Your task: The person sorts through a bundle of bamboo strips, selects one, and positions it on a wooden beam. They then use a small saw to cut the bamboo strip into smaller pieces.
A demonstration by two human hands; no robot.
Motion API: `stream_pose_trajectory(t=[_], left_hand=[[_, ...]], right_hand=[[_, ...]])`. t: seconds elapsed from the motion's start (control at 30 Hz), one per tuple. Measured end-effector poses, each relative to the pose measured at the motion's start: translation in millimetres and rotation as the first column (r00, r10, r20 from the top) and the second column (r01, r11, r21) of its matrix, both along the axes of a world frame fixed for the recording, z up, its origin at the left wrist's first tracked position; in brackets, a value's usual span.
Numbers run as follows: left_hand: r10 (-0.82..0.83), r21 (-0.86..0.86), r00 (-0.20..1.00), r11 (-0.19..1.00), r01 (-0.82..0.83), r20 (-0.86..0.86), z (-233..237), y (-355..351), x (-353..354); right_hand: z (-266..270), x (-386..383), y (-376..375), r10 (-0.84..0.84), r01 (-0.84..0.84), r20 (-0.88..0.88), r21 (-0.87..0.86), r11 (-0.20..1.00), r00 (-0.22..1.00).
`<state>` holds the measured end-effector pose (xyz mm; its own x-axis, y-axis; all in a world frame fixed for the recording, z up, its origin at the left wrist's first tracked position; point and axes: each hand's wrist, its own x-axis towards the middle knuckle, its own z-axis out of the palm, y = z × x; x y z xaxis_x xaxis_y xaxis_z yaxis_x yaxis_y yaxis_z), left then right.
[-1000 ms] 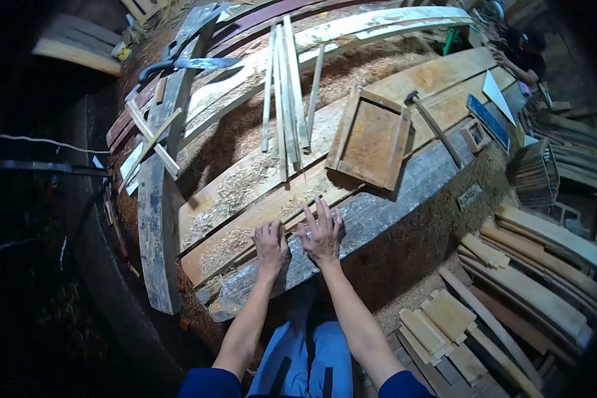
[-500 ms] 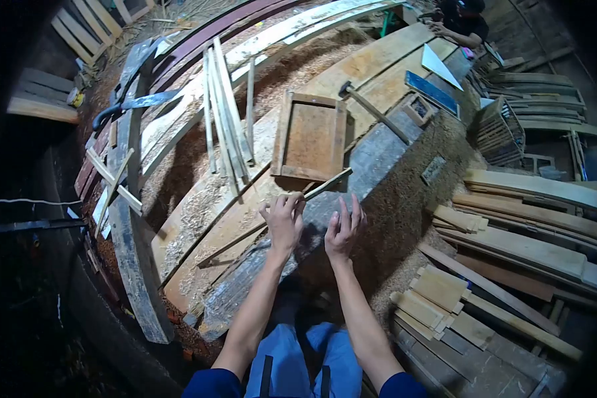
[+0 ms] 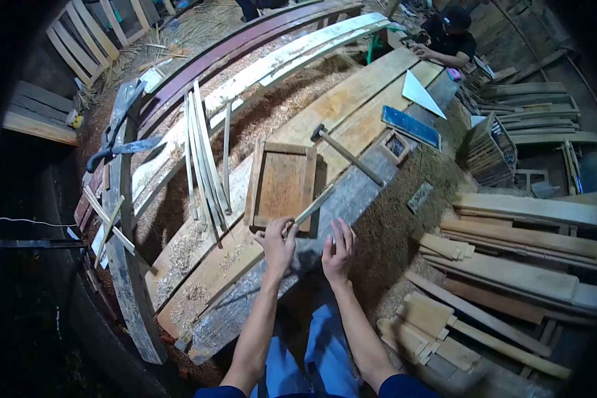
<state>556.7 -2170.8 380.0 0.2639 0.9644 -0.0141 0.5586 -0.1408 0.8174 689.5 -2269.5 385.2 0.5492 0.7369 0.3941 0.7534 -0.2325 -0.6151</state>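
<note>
My left hand [image 3: 278,245] is closed on a thin wooden strip [image 3: 315,204], thumb and fingers pinched around it. The strip's far end points up and right, past the lower corner of a shallow wooden tray-like box [image 3: 283,182]. My right hand [image 3: 339,251] is held up just right of the left one, fingers raised, thumb apart, with nothing in it. Below both hands lies a grey, worn beam [image 3: 351,202] along the near side of the work surface. A hammer [image 3: 348,156] rests beyond the box, its head toward the upper left.
Long planks [image 3: 351,99] with wood shavings [image 3: 186,259] form the bench. Several thin strips [image 3: 205,159] lie left of the box. A handsaw [image 3: 136,146] sits on a crossbeam. Farther off are a blue case [image 3: 411,126], a white triangle [image 3: 421,93] and another person [image 3: 450,40]. Stacked boards [image 3: 517,272] fill the right.
My view has shifted, so the bench items appear farther left and lower. The left hand still has the strip, whose far end has shifted toward me. The right hand stays raised beside it.
</note>
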Motion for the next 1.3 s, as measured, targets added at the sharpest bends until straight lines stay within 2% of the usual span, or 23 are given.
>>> stream_pose_trajectory(t=[0.03,0.07,0.1,0.2,0.27,0.3,0.37,0.4,0.47,0.63,0.77,0.83,0.87,0.97,1.1,1.27,1.3], left_hand=[[0.022,-0.028,1.0,0.999,-0.022,0.021,-2,5,5],[0.036,0.027,0.999,0.999,-0.036,-0.006,-4,10,10],[0.034,-0.053,0.996,0.998,-0.039,-0.079,7,17,16],[0.15,-0.107,0.984,0.981,-0.159,-0.095,15,19,21],[0.217,-0.141,0.975,0.968,-0.209,0.04,18,30,19],[0.263,-0.136,0.965,0.956,-0.259,0.008,17,30,14],[0.344,-0.15,0.934,0.932,-0.329,0.093,16,28,3],[0.395,-0.139,0.917,0.913,-0.385,0.056,28,27,-4],[0.415,-0.181,0.9,0.883,-0.434,-0.135,58,24,-19],[0.554,-0.215,0.827,0.799,-0.561,-0.098,72,-6,-77],[0.664,-0.203,0.745,0.722,-0.662,-0.066,84,-42,-112],[0.712,-0.214,0.699,0.673,-0.708,-0.074,103,-57,-127],[0.715,-0.172,0.686,0.665,-0.727,-0.132,114,-67,-133],[0.752,-0.197,0.647,0.62,-0.759,-0.127,142,-93,-155],[0.77,-0.19,0.631,0.609,-0.77,-0.093,151,-125,-194],[0.801,-0.172,0.586,0.564,-0.807,-0.124,170,-165,-270],[0.806,-0.159,0.586,0.57,-0.806,-0.079,168,-173,-292]], right_hand=[[1,3,10,0.024,-0.024,0.006,-0.017,1.0,1.0],[2,5,23,0.046,-0.045,0.008,-0.015,0.999,0.999],[-4,10,34,0.106,-0.102,0.071,-0.054,0.993,0.992],[15,11,58,0.286,-0.284,-0.002,-0.126,0.95,0.958],[18,12,83,0.419,-0.414,0.028,-0.109,0.904,0.908],[20,13,89,0.459,-0.451,0.025,-0.139,0.882,0.888],[33,9,102,0.523,-0.51,0.033,-0.181,0.841,0.852],[35,3,107,0.54,-0.528,0.028,-0.173,0.831,0.841],[36,-12,110,0.6,-0.59,0.008,-0.178,0.788,0.8],[57,-60,105,0.729,-0.715,0.006,-0.195,0.672,0.684],[81,-94,92,0.818,-0.804,0.032,-0.169,0.57,0.574],[90,-111,83,0.851,-0.836,0.06,-0.158,0.525,0.523],[96,-118,77,0.865,-0.848,0.07,-0.175,0.5,0.496],[107,-143,58,0.898,-0.88,0.101,-0.18,0.44,0.428],[124,-184,34,0.9,-0.887,0.19,-0.179,0.426,0.394],[148,-263,0,0.922,-0.904,0.158,-0.193,0.381,0.355],[152,-282,-4,0.923,-0.905,0.154,-0.195,0.378,0.352]])
